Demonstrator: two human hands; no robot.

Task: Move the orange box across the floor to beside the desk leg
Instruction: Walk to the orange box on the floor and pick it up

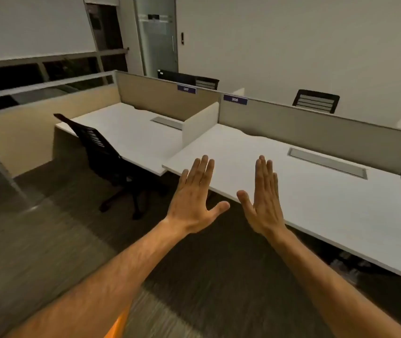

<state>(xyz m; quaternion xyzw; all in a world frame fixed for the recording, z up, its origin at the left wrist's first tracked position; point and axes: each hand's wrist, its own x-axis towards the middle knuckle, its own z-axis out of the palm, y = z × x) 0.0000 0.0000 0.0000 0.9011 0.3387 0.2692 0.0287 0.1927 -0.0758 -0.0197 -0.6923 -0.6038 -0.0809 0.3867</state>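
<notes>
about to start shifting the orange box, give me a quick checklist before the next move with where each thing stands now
1. Left hand free: ok, open flat, holding nothing.
2. Right hand free: ok, open flat, holding nothing.
3. Box in view: not ok, only an orange sliver shows under the left forearm at the bottom edge; it cannot be told for certain that it is the box.
4. Desk leg located: cannot tell, no leg shows under the near desk; that space is dark.
5. Floor path open: ok for the carpet that shows, though the chair stands by the left desk.
6. Hands on box: not ok, both are raised in front of the desk edge.
</notes>
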